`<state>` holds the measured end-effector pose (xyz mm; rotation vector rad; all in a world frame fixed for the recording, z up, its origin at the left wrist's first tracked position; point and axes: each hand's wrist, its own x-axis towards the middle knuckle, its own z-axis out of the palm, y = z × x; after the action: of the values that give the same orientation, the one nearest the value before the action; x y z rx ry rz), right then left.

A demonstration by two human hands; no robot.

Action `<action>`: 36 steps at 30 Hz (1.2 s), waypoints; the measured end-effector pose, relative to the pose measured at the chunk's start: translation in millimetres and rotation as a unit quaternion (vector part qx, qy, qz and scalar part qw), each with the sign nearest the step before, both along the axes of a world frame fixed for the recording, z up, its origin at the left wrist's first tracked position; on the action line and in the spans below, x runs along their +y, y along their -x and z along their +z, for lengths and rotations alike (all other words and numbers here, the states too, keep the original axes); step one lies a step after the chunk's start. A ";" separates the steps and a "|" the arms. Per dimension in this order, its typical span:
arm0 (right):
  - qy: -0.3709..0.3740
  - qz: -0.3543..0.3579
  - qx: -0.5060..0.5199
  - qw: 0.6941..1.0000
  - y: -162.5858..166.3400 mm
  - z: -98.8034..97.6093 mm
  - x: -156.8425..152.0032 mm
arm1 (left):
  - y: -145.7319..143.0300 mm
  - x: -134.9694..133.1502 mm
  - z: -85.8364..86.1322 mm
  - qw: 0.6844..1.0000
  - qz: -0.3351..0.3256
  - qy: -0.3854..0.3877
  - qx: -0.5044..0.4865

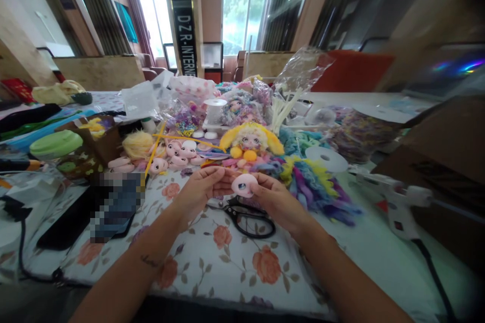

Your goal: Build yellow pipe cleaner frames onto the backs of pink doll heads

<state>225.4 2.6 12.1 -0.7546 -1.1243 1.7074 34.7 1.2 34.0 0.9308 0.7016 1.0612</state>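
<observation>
A pale pink doll face [242,186] with a painted eye is pinched between the thumb and fingers of my right hand [275,197]. Close by on the left, my left hand [206,184] stretches its fingers toward the face's edge; whether they touch it I cannot tell. No object shows in that hand. Below both hands, black-handled scissors [252,219] lie on the flowered cloth [212,272]. A doll with yellow ears [250,142] sits just behind, and several loose doll faces [178,154] are piled to its left.
Multicoloured curly yarn [316,186] and a white spool [326,159] lie to the right, with a glue gun [399,204] farther out. On the left are a phone [117,207], a green-lidded jar [56,144] and a cardboard box [102,144]. Plastic bags [303,70] stand behind.
</observation>
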 end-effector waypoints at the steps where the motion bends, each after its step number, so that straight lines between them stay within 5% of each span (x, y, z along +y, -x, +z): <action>1: 0.009 0.014 0.016 1.000 -1.1 0.1 -0.5 | 1.3 -1.3 -0.8 1.000 -0.003 -0.013 0.001; 8: 0.021 0.073 0.061 0.995 -2.6 -0.2 -2.2 | 2.5 -9.6 -4.0 0.999 -0.024 -0.033 0.020; 21: -0.004 0.159 0.036 0.987 -0.1 1.9 -5.2 | 3.5 -9.8 -8.2 0.985 -0.164 0.032 0.049; 31: -0.019 0.212 0.015 0.977 -4.4 -4.1 -5.2 | 1.8 -11.8 -14.4 0.959 -0.277 0.039 -0.048; 36: -0.014 0.203 0.016 0.979 -4.9 -4.1 -6.0 | 0.0 -11.7 -17.5 0.966 -0.253 0.032 -0.046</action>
<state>230.3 -3.3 8.0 -0.4983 -1.3435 2.0275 34.8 -10.5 16.5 0.9323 0.3855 0.6189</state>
